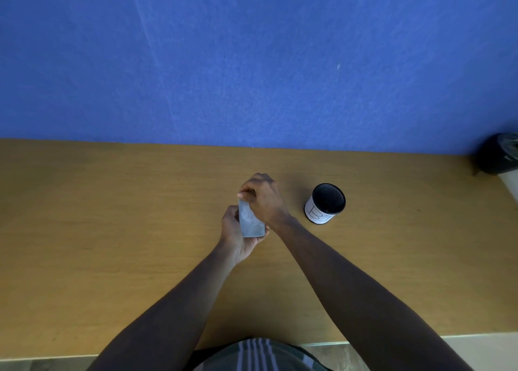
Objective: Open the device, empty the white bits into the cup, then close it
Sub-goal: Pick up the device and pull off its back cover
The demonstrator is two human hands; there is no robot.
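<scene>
A flat grey device (250,219) with rounded corners is held above the middle of the wooden table (112,216). My left hand (234,234) cups it from below and from the left. My right hand (265,198) curls over its far end, fingertips pinching the top edge. Whether the device is open cannot be told, and no white bits show. The cup (325,203), white-sided with a black inside and a drawn mark on its wall, stands upright on the table to the right of my hands, a short gap away.
A blue wall (252,62) rises along the table's far edge. A dark object (500,154) sits at the far right corner. The table's near edge runs just in front of my body.
</scene>
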